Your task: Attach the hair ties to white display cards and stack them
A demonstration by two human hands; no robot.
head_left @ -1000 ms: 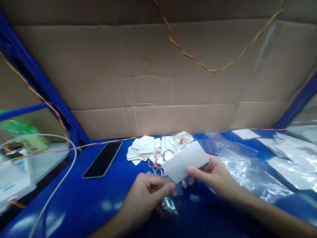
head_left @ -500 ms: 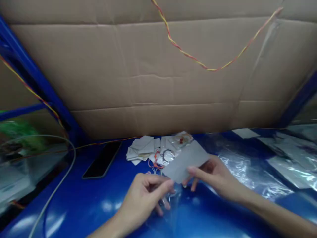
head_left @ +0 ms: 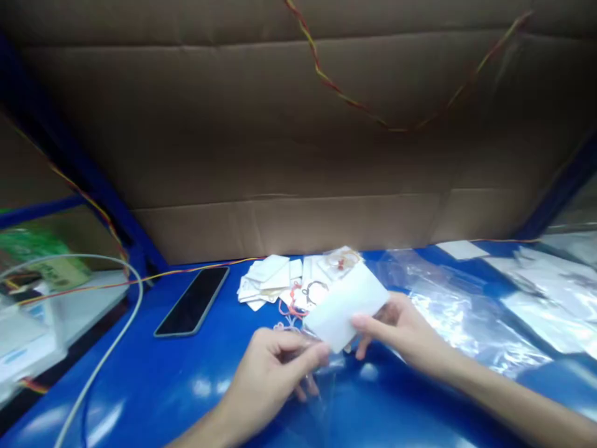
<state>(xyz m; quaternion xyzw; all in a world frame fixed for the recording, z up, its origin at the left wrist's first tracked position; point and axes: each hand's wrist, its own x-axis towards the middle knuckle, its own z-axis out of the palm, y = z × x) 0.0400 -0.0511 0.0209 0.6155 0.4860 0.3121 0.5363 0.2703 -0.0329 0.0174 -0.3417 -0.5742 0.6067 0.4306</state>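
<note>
My right hand (head_left: 401, 330) pinches a plain white card (head_left: 347, 305), tilted, between thumb and fingers. The card's lower left corner meets the fingertips of my left hand (head_left: 284, 367). That hand is closed on a clear plastic bag (head_left: 326, 386), which hangs below the fingers and is hard to see against the blue surface. Just behind the card lie a cord bracelet with orange-red thread (head_left: 293, 298), a dark ring-shaped cord (head_left: 314, 291) and pale purple loops (head_left: 286, 326). A bagged piece with red beads (head_left: 342, 261) rests further back.
White cards (head_left: 268, 280) are heaped behind my left hand. A phone (head_left: 193, 302) lies at left, near a grey cable (head_left: 109, 348). Clear plastic bags (head_left: 459, 311) and white packets (head_left: 555, 298) spread at right. A cardboard wall (head_left: 298, 155) stands behind, with a twisted wire (head_left: 345, 96) across it.
The white card has shifted slightly down and left, its corner now against my left fingertips. My hands otherwise stay nearly in place. The cardboard looks darker and the table items brighter.
</note>
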